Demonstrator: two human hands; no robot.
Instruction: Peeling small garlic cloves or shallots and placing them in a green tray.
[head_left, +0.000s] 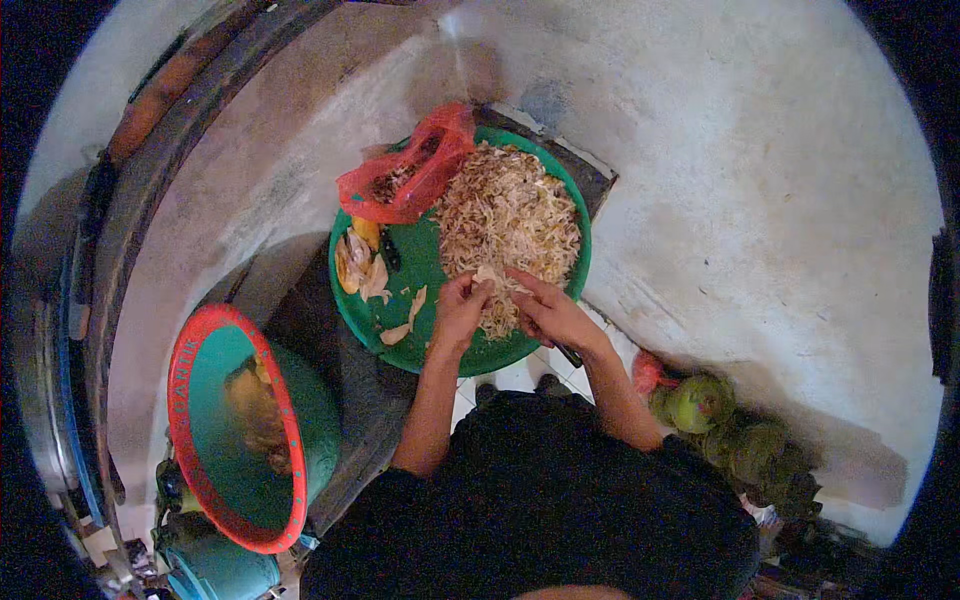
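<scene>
A round green tray (420, 255) lies before me with a large heap of pale shredded food (517, 214) on its right side. Over the heap's near edge, my left hand (461, 304) pinches a small pale piece (485, 274). Close beside it, my right hand (547, 311) seems to hold a knife, whose dark handle (566, 354) shows under the palm; the blade cannot be made out. At the tray's left are yellowish and whitish peels (358, 262), and loose pale strips (405, 319) lie nearer me. A red plastic bag (420, 176) with dark bits inside rests on the far left rim.
A deep green basin with a red rim (196, 322) stands at the left, a brownish mass in its bottom. Below it is a teal container (225, 566). Green round fruits, probably coconuts (699, 401), sit on the right by the wall (750, 187).
</scene>
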